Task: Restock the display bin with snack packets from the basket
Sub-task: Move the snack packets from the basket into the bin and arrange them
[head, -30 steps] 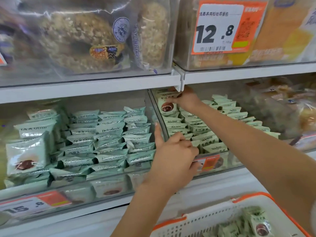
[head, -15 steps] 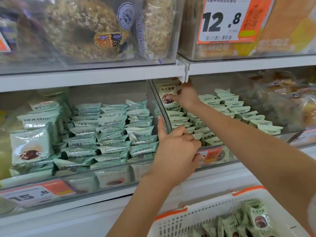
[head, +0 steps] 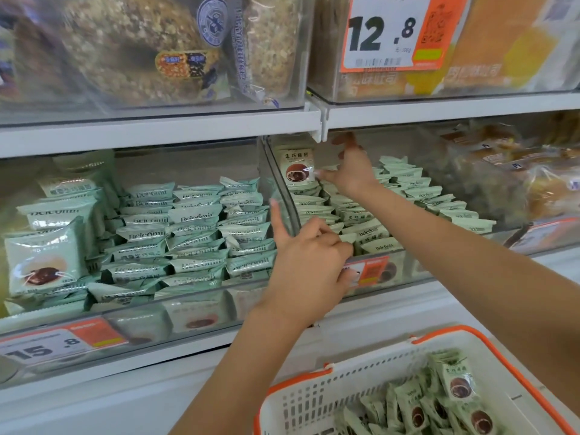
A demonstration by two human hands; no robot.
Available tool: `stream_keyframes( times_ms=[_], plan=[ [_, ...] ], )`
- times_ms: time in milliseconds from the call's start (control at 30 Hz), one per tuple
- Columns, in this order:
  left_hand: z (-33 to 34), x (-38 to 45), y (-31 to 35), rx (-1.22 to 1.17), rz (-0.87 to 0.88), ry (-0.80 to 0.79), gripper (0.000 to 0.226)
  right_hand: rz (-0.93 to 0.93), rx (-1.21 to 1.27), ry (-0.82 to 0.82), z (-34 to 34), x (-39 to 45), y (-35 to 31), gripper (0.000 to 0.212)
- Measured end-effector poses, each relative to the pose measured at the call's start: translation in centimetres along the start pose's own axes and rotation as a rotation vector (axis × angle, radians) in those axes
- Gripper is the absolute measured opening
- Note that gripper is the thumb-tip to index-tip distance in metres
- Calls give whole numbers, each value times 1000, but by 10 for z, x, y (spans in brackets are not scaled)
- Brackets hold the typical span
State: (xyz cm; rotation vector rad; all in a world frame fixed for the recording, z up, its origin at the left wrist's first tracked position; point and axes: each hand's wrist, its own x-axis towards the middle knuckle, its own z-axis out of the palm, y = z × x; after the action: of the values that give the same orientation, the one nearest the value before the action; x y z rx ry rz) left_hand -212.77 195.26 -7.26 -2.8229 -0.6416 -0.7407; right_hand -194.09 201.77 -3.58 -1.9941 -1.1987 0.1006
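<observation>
Both hands (head: 309,262) (head: 353,171) outstretched

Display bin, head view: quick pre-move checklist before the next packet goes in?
1. Right hand at the upright packet at the bin's back: ok.
2. Packet released: cannot tell.
3. Left hand steadying the display bin front: ok.
4. Room left at the bin's back: cannot tell.
5. Basket has packets left: ok.
6. Basket within reach, below the shelf: ok.

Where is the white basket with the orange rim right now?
The basket sits at the bottom right of the head view, below the display bin and under the outstretched right arm, with green snack packets lying inside it.
</observation>
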Motion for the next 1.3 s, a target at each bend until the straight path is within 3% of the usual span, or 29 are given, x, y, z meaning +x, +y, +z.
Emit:
stream_keyframes(
  times_ms=[133,267,333,400,467,567,667,733,833,933,1133,1300],
  plan=[
    [-2,-10,23,97,-47,87,37,13,198,166,-46,-65,19,48],
    [13,-24,54,1,145,312,27,57,365,494,-92,-155,58,30],
    [31,-40,73,-37,291,256,29,135,388,643,-99,-202,89,26],
    [57,-66,94,-54,437,69,30,262,341,674,-90,-248,124,22],
    [84,-92,111,-82,504,-193,32,439,300,562,-68,-293,161,21],
    [123,-124,124,-115,383,-642,32,651,171,209,-29,-348,213,19],
    [157,-148,123,-137,178,-859,40,803,74,-147,6,-379,243,26],
    [181,-160,121,-178,41,-959,47,800,24,-333,30,-387,253,34],
    [214,-172,115,-257,-197,-1059,59,684,-57,-558,65,-385,263,52],
    [237,-174,113,-303,-336,-1091,70,511,-224,-633,93,-376,271,62],
    [263,-178,117,-355,-305,-1176,68,357,-563,-808,106,-364,272,70],
    [255,-184,119,-358,-265,-1161,66,343,-569,-789,107,-370,276,59]
  ],
)
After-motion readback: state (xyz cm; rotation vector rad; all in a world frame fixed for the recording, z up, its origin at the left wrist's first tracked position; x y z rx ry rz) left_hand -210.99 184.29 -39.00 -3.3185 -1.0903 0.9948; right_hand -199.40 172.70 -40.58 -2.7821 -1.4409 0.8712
